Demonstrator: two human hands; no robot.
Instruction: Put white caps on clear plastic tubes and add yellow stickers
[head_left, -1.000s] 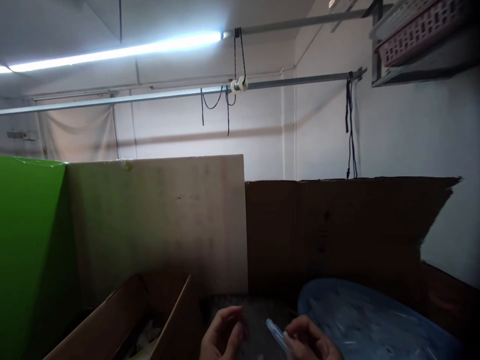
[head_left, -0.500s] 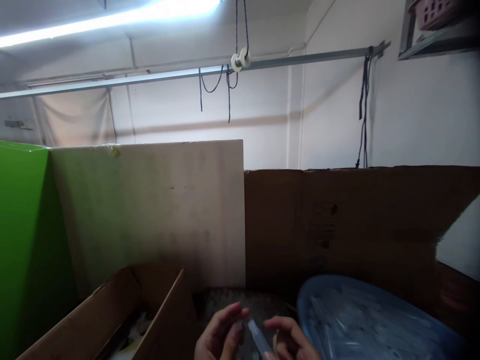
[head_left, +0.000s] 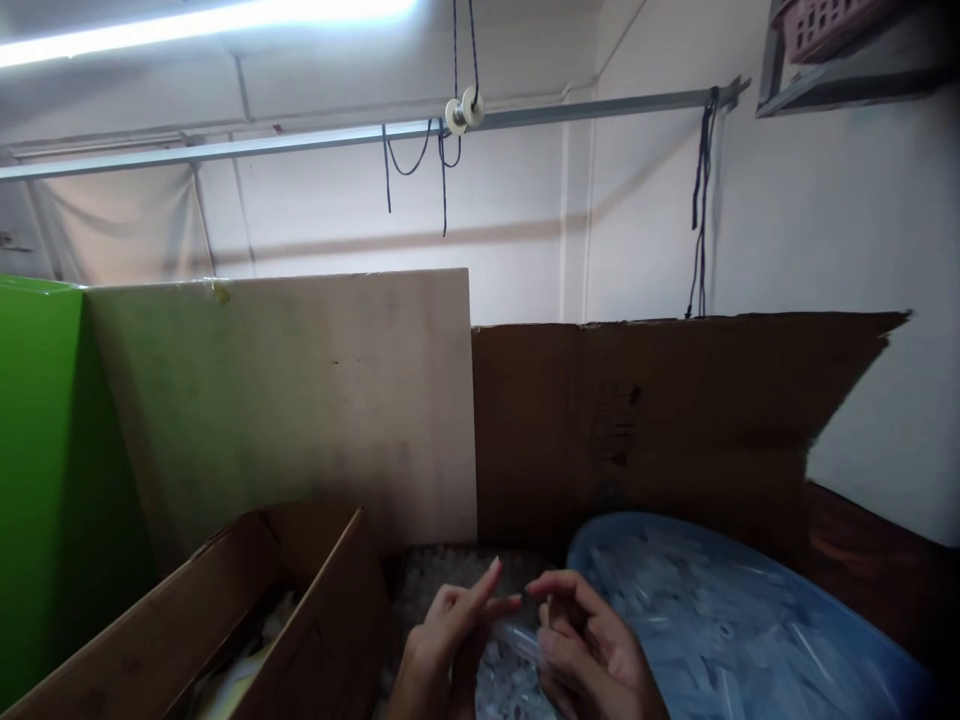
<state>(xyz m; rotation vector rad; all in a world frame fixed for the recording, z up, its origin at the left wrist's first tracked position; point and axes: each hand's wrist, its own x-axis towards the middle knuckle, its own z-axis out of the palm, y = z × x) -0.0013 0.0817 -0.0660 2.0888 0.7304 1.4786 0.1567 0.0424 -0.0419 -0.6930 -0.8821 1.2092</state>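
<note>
Clear tube [head_left: 520,642]: position and hold

The tube is at the lower centre of the frame. My right hand [head_left: 596,650] is closed on it, thumb against curled fingers. My left hand [head_left: 442,640] is loosely spread near the tube's other end, one finger extended; I cannot tell whether it grips. Blue basin [head_left: 582,556] with clear plastic pieces [head_left: 724,630]: lower right. Cardboard box [head_left: 330,615]: lower left.

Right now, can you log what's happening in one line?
right hand: holds clear tube | left hand: near tube, contact unclear | right side: blue basin, clear pieces inside | left side: cardboard box
</note>
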